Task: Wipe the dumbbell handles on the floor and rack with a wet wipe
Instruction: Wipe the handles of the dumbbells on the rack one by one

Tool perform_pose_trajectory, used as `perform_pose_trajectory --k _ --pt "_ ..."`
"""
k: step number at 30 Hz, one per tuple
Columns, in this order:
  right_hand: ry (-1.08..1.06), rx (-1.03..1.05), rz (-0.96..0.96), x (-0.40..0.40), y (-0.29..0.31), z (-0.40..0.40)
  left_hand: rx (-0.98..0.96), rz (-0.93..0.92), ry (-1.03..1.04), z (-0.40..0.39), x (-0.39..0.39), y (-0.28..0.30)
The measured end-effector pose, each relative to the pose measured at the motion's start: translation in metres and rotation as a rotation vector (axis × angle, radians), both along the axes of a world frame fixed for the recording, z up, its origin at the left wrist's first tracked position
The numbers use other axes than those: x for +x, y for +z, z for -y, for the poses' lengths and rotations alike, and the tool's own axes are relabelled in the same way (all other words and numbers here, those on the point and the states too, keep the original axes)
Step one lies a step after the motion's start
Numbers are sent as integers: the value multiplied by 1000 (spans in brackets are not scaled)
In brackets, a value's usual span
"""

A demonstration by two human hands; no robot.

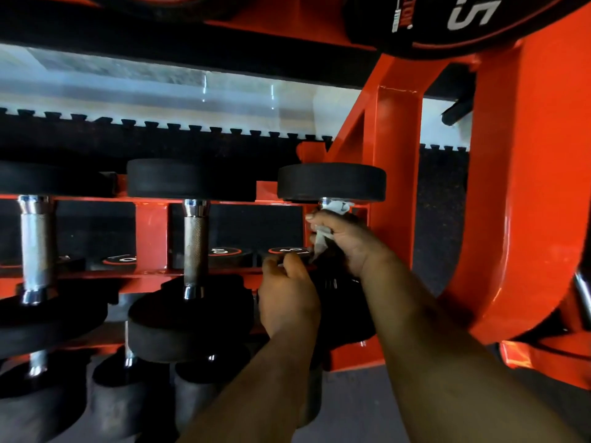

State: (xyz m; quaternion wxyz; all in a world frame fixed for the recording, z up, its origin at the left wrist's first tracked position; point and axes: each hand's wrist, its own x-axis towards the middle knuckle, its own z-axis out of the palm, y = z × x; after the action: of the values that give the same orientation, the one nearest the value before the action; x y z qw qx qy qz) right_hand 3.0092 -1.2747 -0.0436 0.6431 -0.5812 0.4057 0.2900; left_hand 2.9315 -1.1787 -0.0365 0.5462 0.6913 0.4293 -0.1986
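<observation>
Three black dumbbells with chrome handles lie across the orange rack (151, 233). My right hand (343, 239) grips the handle of the rightmost dumbbell (332, 182) through a white wet wipe (323, 235), and the wipe hides most of that handle. My left hand (287, 295) rests with curled fingers on the near black head of the same dumbbell; what it holds is not visible. The middle dumbbell's knurled handle (195, 244) and the left dumbbell's handle (35, 247) are bare.
A thick orange upright (524, 187) of the rack stands close on the right. More dumbbells sit on a lower tier, some marked 40 (287, 251). Black plates hang overhead, one with a large white number (470, 14). Grey floor lies at the bottom right.
</observation>
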Motion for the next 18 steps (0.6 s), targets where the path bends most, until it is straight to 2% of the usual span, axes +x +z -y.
perform_pose_trajectory --k 6,8,12,14,16,18 --pt "-45 -583 225 6 -9 -32 23 10 -30 1 0 -1" --pt "-82 -518 187 8 -8 -28 18 22 -28 1 0 0" --pt "-19 -45 42 3 -3 -4 4 16 -15 0 0 0" --pt "-26 45 49 3 -2 -1 -1 6 -11 1 1 1" --pt "56 -91 50 3 4 -7 -2 4 -13 -1 1 2" --pt "233 -362 73 -7 14 -9 -8 2 -18 -1 2 3"
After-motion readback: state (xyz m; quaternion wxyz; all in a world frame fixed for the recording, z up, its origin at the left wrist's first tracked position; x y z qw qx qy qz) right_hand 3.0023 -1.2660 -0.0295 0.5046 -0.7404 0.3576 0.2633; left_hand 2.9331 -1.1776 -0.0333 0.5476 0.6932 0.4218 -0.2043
